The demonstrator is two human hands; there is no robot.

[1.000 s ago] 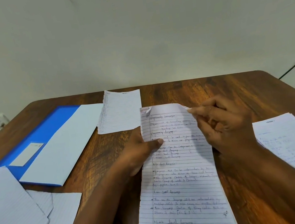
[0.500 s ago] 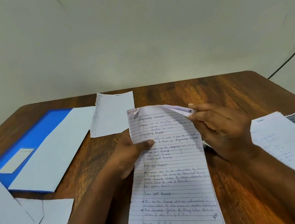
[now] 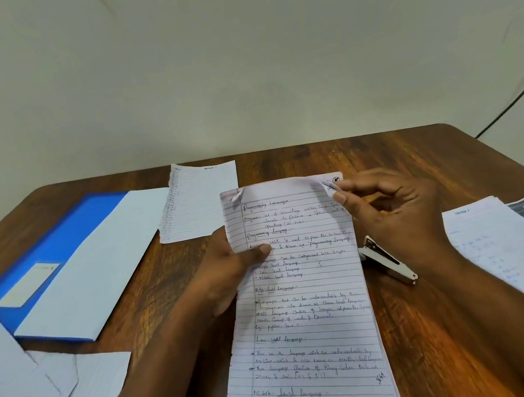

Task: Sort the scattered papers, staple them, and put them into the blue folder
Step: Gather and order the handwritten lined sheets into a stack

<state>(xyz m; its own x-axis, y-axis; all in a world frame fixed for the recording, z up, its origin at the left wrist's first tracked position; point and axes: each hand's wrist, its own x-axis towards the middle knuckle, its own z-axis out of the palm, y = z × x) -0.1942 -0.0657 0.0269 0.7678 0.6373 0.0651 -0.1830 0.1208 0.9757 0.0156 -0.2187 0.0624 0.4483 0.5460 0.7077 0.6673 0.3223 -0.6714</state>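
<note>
Papers (image 3: 304, 296) with handwriting were held over the worktop (image 3: 423, 327): left hand (image 3: 227, 270) gripped their left edge, thumb on top, while right hand (image 3: 390, 214) fingers pinched the top right corner. Stapler (image 3: 387, 259) lay just beside their right edge, folder (image 3: 58, 240) at far left

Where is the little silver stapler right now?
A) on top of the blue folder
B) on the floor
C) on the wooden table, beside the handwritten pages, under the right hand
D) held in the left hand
C: the small silver metal stapler lies on the brown wooden table just right of the handwritten lined pages, below the right hand; the left hand holds only the pages.
</note>
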